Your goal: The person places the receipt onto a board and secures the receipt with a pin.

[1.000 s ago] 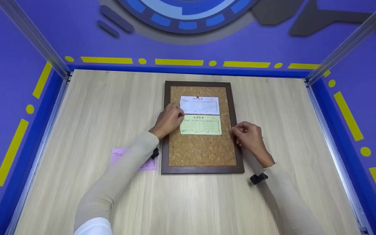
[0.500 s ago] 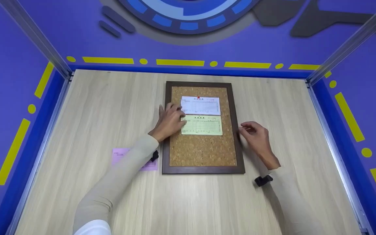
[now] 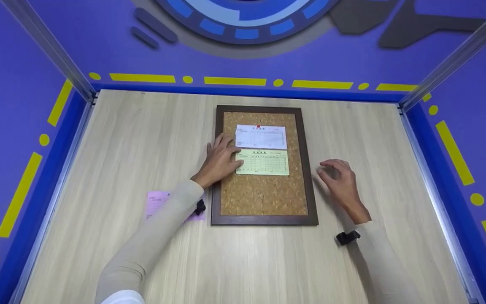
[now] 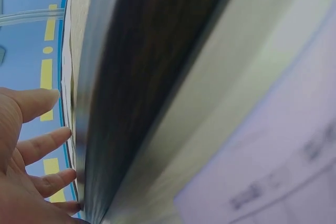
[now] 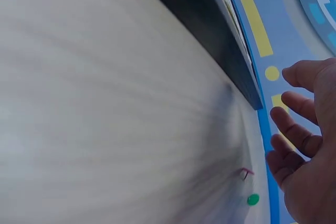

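Note:
A corkboard with a dark brown frame lies on the table. On its cork, a white printed slip is held at the top by a red pushpin, and a green printed slip sits just below. My left hand rests at the board's left side, fingers spread, thumb tip over the green slip's left edge. To the right of the board is my right hand, fingers loosely bent and holding nothing. In the right wrist view, a green pushpin and a pink one lie on the table near that hand.
A purple slip lies left of the board, partly under the left forearm. Blue-purple walls with yellow marks and metal posts enclose the table at the back and sides.
My right hand has moved right, from the board's right edge to over the table beyond it. The left fingers have spread from a curled pose. Board and slips look unchanged.

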Available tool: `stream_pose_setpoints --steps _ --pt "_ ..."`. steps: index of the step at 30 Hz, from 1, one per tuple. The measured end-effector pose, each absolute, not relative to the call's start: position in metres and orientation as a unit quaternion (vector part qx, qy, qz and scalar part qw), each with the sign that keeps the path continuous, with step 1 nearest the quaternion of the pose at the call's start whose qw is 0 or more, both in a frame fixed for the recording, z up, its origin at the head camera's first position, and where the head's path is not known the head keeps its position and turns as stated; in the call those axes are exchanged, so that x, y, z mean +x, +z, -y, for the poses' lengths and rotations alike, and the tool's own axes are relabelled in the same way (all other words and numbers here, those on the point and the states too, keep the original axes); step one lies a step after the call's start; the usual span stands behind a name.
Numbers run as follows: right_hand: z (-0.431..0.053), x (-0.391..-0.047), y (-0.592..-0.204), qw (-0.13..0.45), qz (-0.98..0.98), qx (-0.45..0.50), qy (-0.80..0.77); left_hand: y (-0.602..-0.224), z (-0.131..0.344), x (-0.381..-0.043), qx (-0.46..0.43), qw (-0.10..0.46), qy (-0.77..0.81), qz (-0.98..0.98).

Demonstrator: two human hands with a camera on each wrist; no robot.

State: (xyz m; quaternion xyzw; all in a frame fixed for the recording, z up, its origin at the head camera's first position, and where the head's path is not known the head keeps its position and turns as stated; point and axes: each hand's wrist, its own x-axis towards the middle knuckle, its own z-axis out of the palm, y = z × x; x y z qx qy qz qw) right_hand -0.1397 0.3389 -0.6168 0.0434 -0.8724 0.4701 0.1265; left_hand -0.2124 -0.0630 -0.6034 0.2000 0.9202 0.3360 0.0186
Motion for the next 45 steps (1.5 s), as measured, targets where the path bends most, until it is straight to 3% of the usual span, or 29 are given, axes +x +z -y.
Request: stream_pose_setpoints --steps 13,34,45 --pt "-0.357 -0.134 -0.623 0.126 0.883 0.032 0.451 -0.610 0.059 -0.203 0.163 0.019 0.354 -0.921" --pt "-0.379 -0.120 -0.633 0.089 0.882 0.006 0.464 -0.620 0.066 -0.201 0.186 -0.004 0.379 -0.907" --pt "-0.388 -0.118 -0.640 0.112 0.875 0.044 0.468 -0.623 0.069 -0.200 0.196 0.021 0.371 -0.907"
